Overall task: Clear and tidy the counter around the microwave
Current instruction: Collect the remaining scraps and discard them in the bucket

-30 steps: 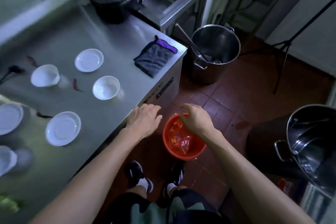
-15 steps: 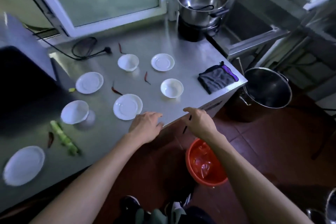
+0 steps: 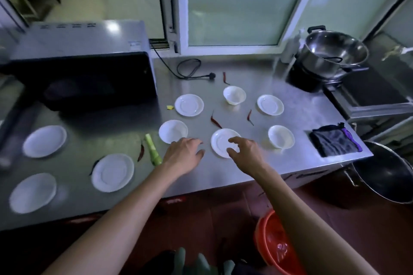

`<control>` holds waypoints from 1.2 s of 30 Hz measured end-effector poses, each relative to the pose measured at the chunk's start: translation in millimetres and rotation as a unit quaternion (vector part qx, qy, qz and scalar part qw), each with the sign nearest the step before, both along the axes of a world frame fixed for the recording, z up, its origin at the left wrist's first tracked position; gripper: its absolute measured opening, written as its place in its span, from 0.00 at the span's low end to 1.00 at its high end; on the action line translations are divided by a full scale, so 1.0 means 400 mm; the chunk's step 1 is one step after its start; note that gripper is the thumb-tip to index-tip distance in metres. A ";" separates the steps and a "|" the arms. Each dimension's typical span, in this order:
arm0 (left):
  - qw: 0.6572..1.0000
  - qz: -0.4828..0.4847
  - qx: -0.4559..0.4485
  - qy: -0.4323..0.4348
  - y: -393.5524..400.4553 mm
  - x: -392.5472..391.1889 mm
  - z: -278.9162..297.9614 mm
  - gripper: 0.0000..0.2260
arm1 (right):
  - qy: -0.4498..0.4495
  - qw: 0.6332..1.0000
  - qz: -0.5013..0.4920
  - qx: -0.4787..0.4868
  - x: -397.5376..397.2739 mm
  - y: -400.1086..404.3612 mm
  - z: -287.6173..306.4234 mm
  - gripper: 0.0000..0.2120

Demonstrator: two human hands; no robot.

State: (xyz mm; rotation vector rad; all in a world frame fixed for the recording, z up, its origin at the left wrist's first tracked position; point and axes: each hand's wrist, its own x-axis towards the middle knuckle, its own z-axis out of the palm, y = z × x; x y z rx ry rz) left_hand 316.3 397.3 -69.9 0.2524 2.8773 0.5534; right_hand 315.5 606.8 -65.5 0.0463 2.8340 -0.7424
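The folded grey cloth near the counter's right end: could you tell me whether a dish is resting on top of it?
No, the grey cloth lies bare on the counter, and the nearest white bowl sits apart to its left.

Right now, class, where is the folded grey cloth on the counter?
In the head view the grey cloth lies at the counter's near right corner, right of the nearest white bowl and above the large steel pot on the floor.

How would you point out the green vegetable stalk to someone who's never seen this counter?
Start at the microwave on the counter's left. Just past its front right corner, between a bowl and a plate, lies the stalk. It is the only green thing there; the chili beside it is dark red.
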 end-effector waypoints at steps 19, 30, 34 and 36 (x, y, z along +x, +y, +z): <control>0.984 0.174 -0.013 -0.043 -0.319 -0.190 -0.074 0.17 | -0.033 0.985 0.161 -0.060 -0.384 -0.371 -0.116 0.18; 0.964 0.249 0.042 -0.083 -0.298 -0.371 -0.164 0.19 | -0.050 0.976 0.211 -0.001 -0.620 -0.418 -0.263 0.16; 0.967 0.238 0.024 -0.086 -0.337 -0.417 -0.215 0.17 | -0.028 0.974 0.221 0.035 -0.674 -0.443 -0.293 0.17; 0.971 0.221 0.007 -0.093 -0.358 -0.440 -0.237 0.14 | -0.012 0.973 0.222 0.052 -0.699 -0.462 -0.305 0.18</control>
